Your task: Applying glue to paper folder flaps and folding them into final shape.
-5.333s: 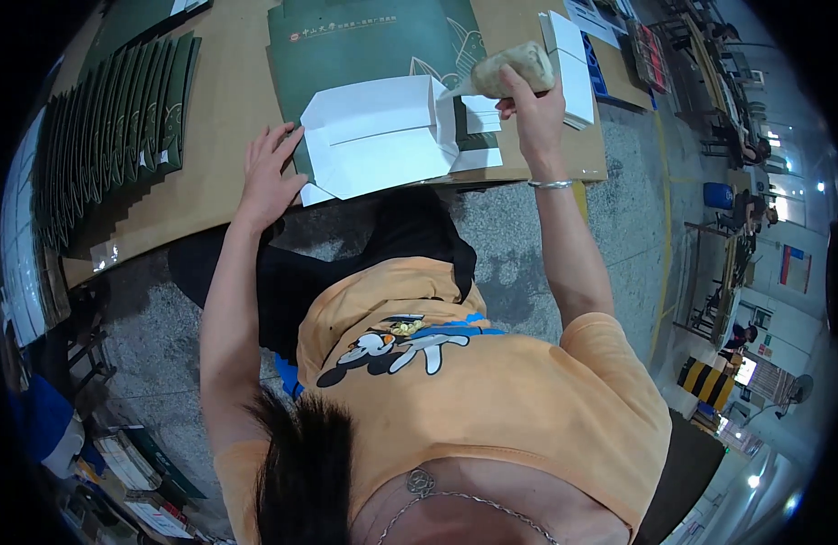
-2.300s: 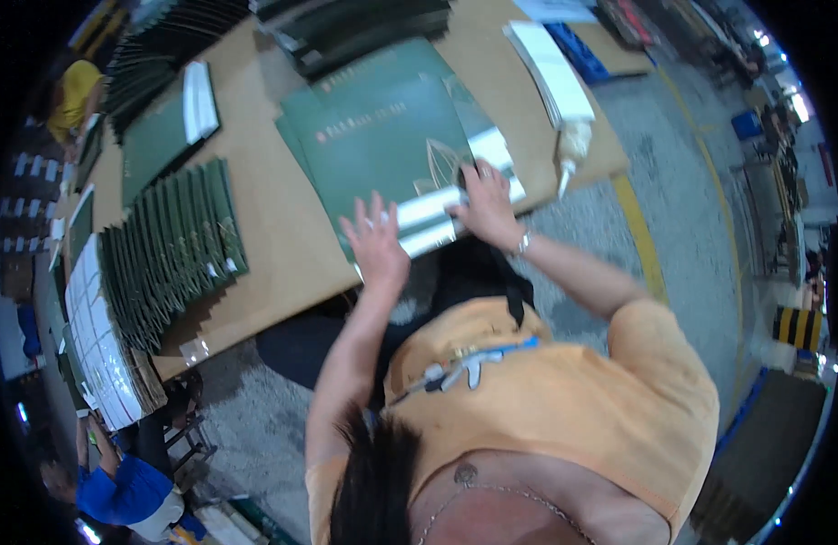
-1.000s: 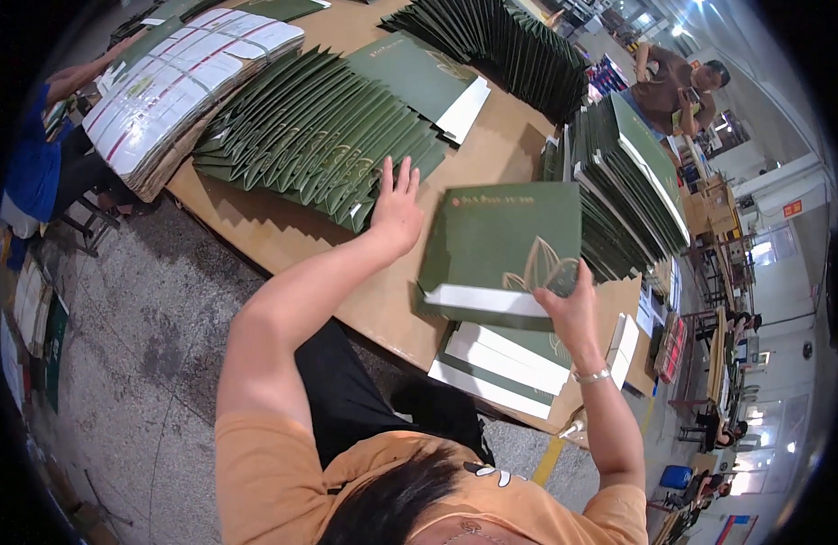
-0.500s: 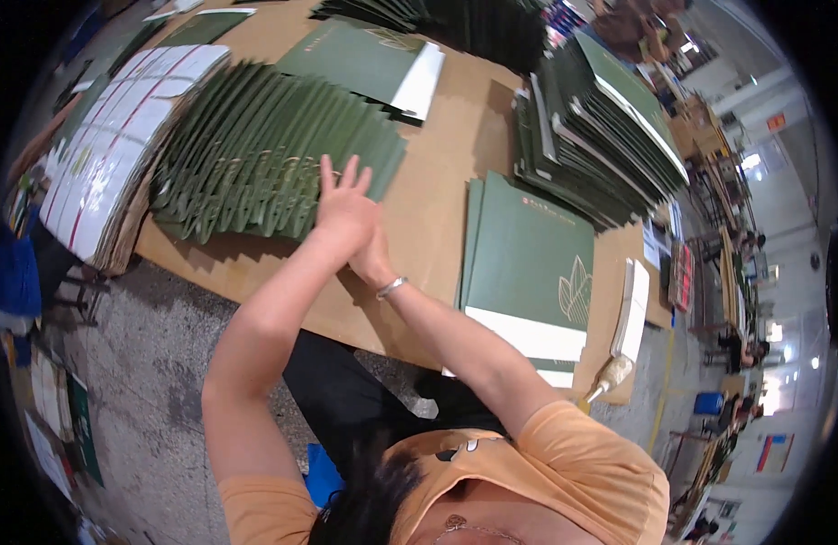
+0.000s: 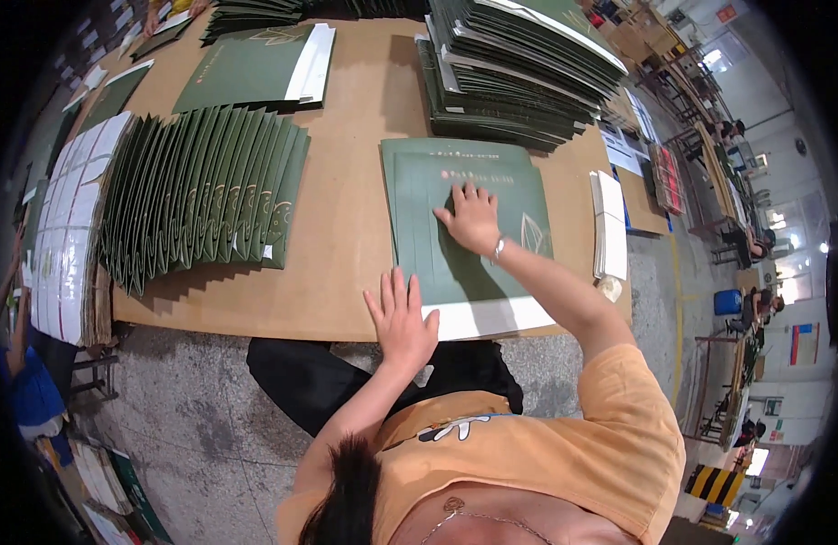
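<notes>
**Both hands flat on a green folded sheet at the near bench edge**

We see the right hand (image 5: 474, 218) pressed flat, fingers spread, on the middle of a dark green flat sheet (image 5: 455, 200) of matte card. It looks like an unassembled paper bag: rectangular, with parallel crease lines running along its length and a pale leaf motif near its right side. A white strip (image 5: 496, 318) runs along its near end, right at the bench (image 5: 346, 236) edge.

The left hand (image 5: 401, 318) lies open, palm down, fingers splayed. It rests on the bench's near edge and touches the sheet's near left corner. Neither hand grips anything.

The bench top is plain brown board, smooth and dull.

To the left, a fanned row of green sheets (image 5: 205, 195) overlaps like shingles, each showing a narrow edge. Further left sits a fanned stack of white glossy sheets (image 5: 69, 227), lined in a grid pattern.

At the far side lies a single green sheet with a white flap (image 5: 255, 68). Far right of it, a tall stack of green sheets (image 5: 514, 73) rests just beyond the worked sheet, with layered edges showing dark and white.

Just right of the worked sheet stands a slim pile of white strips (image 5: 609, 225), near the bench's right edge.

The person wears an orange shirt (image 5: 546, 454) with a printed figure.
</notes>
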The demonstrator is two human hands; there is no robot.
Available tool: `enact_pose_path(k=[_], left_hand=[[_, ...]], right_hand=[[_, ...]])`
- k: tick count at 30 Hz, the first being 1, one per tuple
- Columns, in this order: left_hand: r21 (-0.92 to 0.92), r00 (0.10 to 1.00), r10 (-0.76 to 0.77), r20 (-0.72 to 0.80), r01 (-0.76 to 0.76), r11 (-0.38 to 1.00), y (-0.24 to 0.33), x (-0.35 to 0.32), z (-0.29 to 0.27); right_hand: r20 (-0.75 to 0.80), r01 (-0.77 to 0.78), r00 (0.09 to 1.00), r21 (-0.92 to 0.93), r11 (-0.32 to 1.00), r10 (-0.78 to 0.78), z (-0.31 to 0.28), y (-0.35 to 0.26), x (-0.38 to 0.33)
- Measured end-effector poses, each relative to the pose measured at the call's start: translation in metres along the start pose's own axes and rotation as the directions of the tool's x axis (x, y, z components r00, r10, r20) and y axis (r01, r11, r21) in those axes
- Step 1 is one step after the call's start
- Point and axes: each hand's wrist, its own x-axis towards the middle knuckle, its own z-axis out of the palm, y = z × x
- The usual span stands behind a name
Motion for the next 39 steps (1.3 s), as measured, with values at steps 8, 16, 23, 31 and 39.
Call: enact_pose_path(k=[8, 16, 23, 31, 39], left_hand=[[0.076, 1.0, 0.03, -0.009, -0.029, 0.997, -0.001, -0.014, -0.005], [-0.069, 0.997, -0.003, -0.071, -0.002, 0.998, -0.005, -0.011, -0.005], [-0.895, 0.914, -0.388, -0.114, 0.075, 0.44, -0.007, 0.008, -0.033], [-0.347, 0.922, -0.058, -0.382, -0.085, 0.934, 0.04, 0.009, -0.096], [-0.05, 0.955, -0.064, -0.289, 0.052, 0.997, 0.093, 0.01, -0.1]], right_hand=[[-0.079, 0.09, 0.994, 0.212, 0.973, -0.075, -0.032, -0.003, 0.058], [0.028, 0.203, 0.975, 0.276, 0.939, -0.219, -0.138, 0.009, 0.048], [-0.006, 0.392, 0.876, 0.59, 0.706, -0.482, -0.213, 0.022, 0.027], [-0.053, 0.289, 0.941, 0.643, 0.71, -0.335, -0.224, 0.034, 0.009], [-0.023, 0.165, 0.902, 0.941, 0.295, -0.432, -0.24, 0.016, -0.031]])
